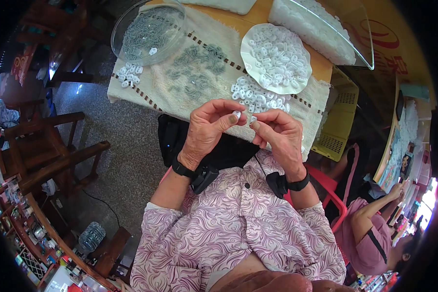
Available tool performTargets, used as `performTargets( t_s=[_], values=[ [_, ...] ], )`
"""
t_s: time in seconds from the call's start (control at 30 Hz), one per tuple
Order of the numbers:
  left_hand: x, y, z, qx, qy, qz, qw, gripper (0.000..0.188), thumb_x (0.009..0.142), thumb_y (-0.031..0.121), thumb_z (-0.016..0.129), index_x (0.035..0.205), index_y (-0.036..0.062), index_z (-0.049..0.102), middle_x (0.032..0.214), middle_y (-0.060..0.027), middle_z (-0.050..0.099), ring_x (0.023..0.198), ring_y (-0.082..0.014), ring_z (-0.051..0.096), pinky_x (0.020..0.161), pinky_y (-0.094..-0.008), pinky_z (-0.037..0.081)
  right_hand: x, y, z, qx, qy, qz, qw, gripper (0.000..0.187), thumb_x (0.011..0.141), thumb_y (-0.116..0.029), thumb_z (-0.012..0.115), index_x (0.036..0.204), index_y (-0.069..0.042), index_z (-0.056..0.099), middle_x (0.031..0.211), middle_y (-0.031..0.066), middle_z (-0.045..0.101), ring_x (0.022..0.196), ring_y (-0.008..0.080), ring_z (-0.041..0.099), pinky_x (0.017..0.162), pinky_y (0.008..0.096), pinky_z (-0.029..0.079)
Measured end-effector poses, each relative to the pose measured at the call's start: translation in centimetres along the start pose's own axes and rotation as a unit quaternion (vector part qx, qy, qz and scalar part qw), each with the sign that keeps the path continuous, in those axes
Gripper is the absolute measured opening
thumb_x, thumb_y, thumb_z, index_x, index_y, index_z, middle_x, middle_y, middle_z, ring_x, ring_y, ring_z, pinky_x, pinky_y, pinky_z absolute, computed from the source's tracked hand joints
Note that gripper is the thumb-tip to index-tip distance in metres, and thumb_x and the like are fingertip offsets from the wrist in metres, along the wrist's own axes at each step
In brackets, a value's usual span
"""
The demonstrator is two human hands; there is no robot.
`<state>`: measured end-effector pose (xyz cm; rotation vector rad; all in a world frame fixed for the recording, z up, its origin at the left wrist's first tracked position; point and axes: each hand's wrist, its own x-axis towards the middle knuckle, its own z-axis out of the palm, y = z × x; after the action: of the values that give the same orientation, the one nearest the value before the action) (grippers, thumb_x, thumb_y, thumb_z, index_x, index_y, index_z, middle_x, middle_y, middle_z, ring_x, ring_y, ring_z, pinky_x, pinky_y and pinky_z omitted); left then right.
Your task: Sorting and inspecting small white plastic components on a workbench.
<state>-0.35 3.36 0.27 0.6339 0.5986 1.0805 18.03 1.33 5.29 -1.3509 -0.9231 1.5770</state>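
Note:
My left hand [208, 127] pinches a small white plastic piece [236, 114] between thumb and fingertips, just over the table's near edge. Close by on the right, my right hand [281, 134] grips another small white piece [253, 118] the same way. The two pieces are slightly apart. Beyond my fingers, a loose pile of white plastic pieces with holes [263, 99] lies on the cloth. Many more fill a white wavy-rimmed plate [246, 57]. Small grey, thin pieces [195, 73], perhaps springs, are scattered on the cloth to the left.
A clear round tub [116, 43] of grey pieces stands at the far left, beside a small white cluster [129, 74]. A clear bin [360, 44] of white pieces sits far right. A yellow crate [332, 141] is beside the table. Another person [370, 233] sits at right.

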Motion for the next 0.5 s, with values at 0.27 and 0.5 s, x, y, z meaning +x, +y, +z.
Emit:
performTargets(
  t_s=[0.27, 0.5],
  values=[
    [0.0, 0.19, 0.3, 0.06, 0.017, 0.021, 0.998, 0.029, 0.083, -0.008, 0.063, 0.111, -0.0031, 0.06, 0.113, -0.0118, 0.063, 0.098, -0.0169, 0.064, 0.089, -0.029, 0.053, 0.04, 0.15, 0.16, 0.008, -0.003, 0.001, 1.0, 0.012, 0.086, -0.003, 0.065, 0.097, 0.001, 0.066, 0.072, 0.0026, 0.065, 0.059, 0.0056, 0.061, 0.049, 0.0171, 0.046],
    [-0.08, -0.24, 0.01, 0.025, 0.015, -0.002, 1.0, 0.029, 0.085, -0.003, 0.064, 0.114, -0.0029, 0.06, 0.105, -0.01, 0.065, 0.092, -0.0159, 0.065, 0.084, -0.0291, 0.054, 0.12, -0.03, 0.48, 0.015, 0.002, 0.003, 1.0, 0.012, 0.086, -0.004, 0.065, 0.096, 0.002, 0.066, 0.075, 0.0043, 0.066, 0.059, 0.006, 0.061, 0.048, 0.0173, 0.045]
  ],
)
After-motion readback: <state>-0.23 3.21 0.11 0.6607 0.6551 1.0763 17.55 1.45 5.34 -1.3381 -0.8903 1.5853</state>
